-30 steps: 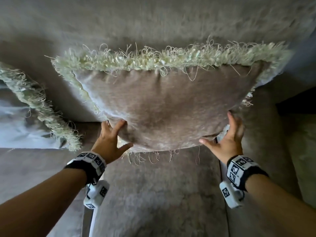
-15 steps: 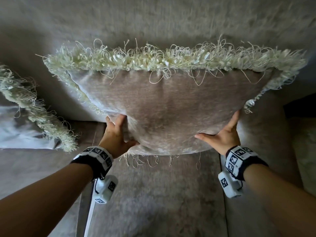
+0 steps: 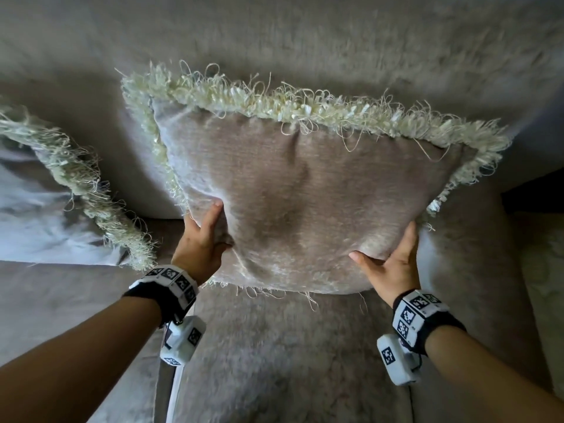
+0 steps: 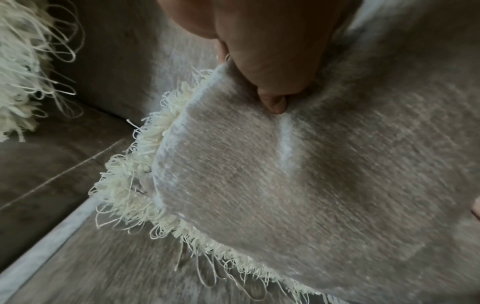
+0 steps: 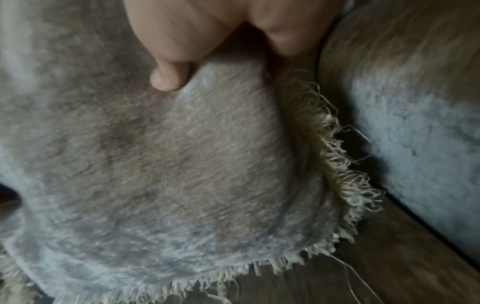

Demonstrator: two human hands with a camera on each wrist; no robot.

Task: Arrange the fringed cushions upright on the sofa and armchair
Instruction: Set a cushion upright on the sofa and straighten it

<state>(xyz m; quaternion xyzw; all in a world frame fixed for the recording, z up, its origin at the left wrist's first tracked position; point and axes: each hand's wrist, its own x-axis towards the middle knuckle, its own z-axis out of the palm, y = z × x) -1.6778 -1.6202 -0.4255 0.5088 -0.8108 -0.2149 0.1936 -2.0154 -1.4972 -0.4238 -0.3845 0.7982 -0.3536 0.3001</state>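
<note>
A taupe velvet cushion (image 3: 305, 193) with cream fringe stands against the sofa backrest (image 3: 305, 35), its top edge sloping down to the right. My left hand (image 3: 203, 239) grips its lower left corner, with the thumb (image 4: 272, 86) pressed into the face of the cushion (image 4: 337, 185). My right hand (image 3: 390, 261) grips the lower right corner of the cushion (image 5: 155, 164), thumb (image 5: 168, 76) on the front and fingers behind. The bottom fringe hangs at the seat (image 3: 274, 361); I cannot tell if it touches. A second fringed cushion (image 3: 36, 203) leans at the left.
The sofa's padded armrest (image 3: 476, 264) rises just right of the held cushion and close to my right hand, also seen as a rounded armrest (image 5: 402, 102) in the right wrist view. A seam between seat cushions (image 3: 171, 377) runs below my left wrist.
The cushion has tipped back toward the backrest, showing more of its face, and its right end has dropped. Both hands keep their grip on the lower corners.
</note>
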